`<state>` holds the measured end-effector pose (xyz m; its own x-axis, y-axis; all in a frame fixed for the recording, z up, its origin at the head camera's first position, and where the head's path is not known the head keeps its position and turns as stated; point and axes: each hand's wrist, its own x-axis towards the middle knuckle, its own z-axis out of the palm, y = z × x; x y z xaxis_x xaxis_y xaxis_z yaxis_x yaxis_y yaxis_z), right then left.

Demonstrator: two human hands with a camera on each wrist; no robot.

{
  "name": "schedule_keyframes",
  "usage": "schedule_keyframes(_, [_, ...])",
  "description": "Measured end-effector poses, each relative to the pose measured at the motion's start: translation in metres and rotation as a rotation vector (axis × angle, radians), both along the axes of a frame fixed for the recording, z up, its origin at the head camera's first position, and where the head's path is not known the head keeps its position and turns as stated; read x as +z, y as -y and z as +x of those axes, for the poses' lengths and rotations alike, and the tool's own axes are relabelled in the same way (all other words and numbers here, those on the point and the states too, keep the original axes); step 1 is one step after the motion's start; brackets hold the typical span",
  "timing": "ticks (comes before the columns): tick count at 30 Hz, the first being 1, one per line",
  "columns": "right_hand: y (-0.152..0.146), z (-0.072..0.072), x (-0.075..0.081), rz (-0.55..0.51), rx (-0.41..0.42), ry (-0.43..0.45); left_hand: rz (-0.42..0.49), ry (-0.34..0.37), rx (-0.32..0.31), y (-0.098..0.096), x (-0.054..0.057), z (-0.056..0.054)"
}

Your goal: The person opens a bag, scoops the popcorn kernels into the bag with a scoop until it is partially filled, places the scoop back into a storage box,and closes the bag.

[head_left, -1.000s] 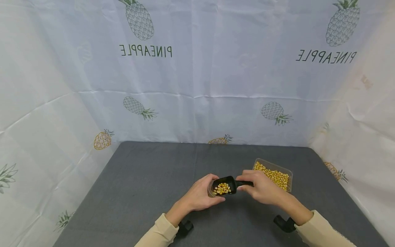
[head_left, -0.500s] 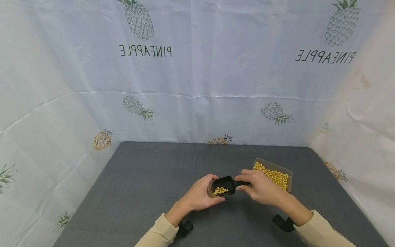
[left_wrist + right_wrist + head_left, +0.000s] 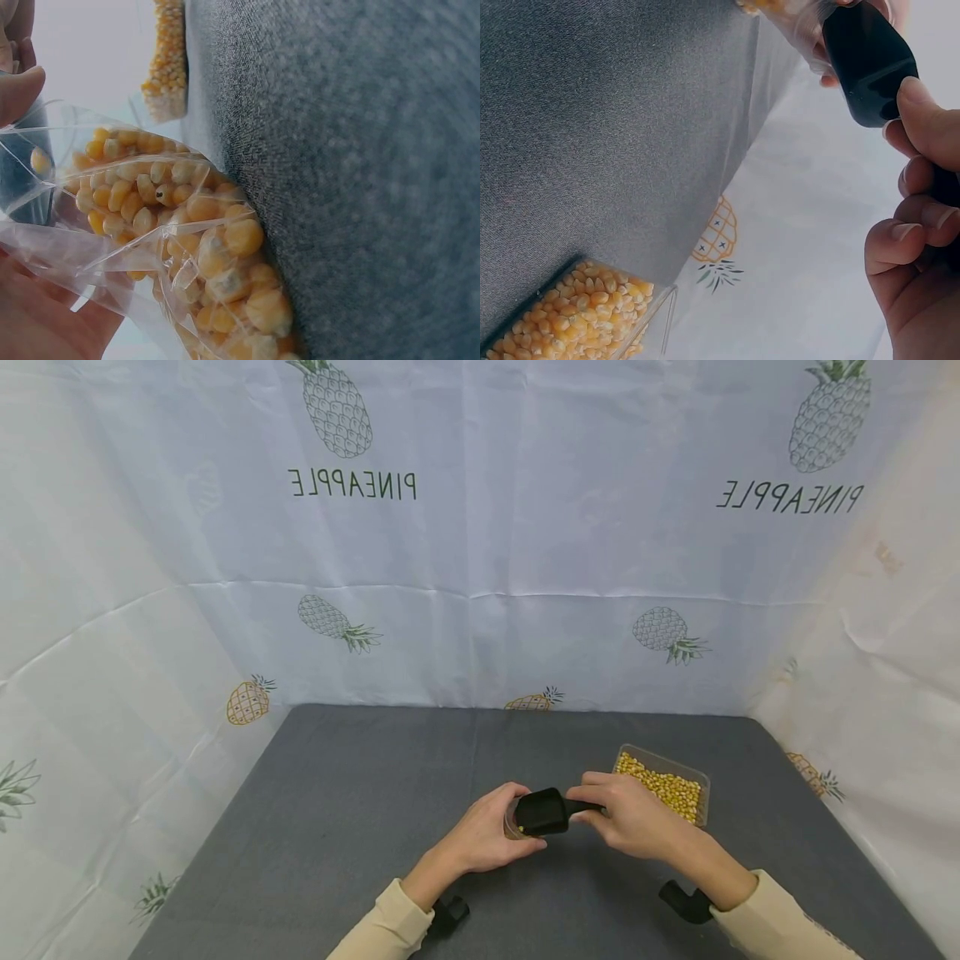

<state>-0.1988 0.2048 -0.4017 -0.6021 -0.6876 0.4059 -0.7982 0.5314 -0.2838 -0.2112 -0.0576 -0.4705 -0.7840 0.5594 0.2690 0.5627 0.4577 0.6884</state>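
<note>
My left hand (image 3: 486,837) holds a clear plastic bag (image 3: 142,255) around its mouth. Corn kernels (image 3: 142,191) fill the lower part of the bag, which touches the dark cloth. My right hand (image 3: 628,814) grips the handle of a black scoop (image 3: 542,812), thumb along the top. The scoop is tipped into the bag's opening, with a trace of yellow showing at its lip in the head view. One loose kernel (image 3: 40,161) shows near the bag's upper part in the left wrist view.
Behind my right hand stands a clear rectangular container (image 3: 707,793) with corn kernels in it. The table (image 3: 360,793) has a dark grey cloth cover. A pineapple-print curtain (image 3: 480,652) encloses the back and sides. Black straps with bulky ends (image 3: 684,902) sit at the wrists.
The scoop has tipped further and shifted slightly left, and the kernels in it have slid out toward the bag. My left hand has stayed in place.
</note>
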Motion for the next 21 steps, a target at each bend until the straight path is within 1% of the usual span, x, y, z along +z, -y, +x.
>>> schedule_keyframes(4, [0.0000, 0.0005, 0.0002, -0.003, 0.004, -0.008, -0.001, -0.003, 0.000, -0.0003, -0.0001, -0.0002])
schedule_keyframes(7, [-0.0007, 0.0009, -0.0009, -0.010, -0.004, 0.012, -0.001, 0.000, -0.002, -0.0004, -0.0006, -0.0005])
schedule_keyframes(10, [-0.0022, 0.0014, -0.0025, -0.030, -0.019, 0.077, 0.001, 0.002, -0.003, -0.0002, -0.0012, -0.0007])
schedule_keyframes(15, [-0.0060, 0.0013, -0.0061, -0.100, -0.036, 0.206, 0.011, 0.003, -0.001, 0.0001, -0.0018, -0.0007])
schedule_keyframes(21, [-0.0092, 0.0014, -0.0073, -0.156, -0.072, 0.323, 0.014, -0.010, -0.001, -0.0003, -0.0021, -0.0008])
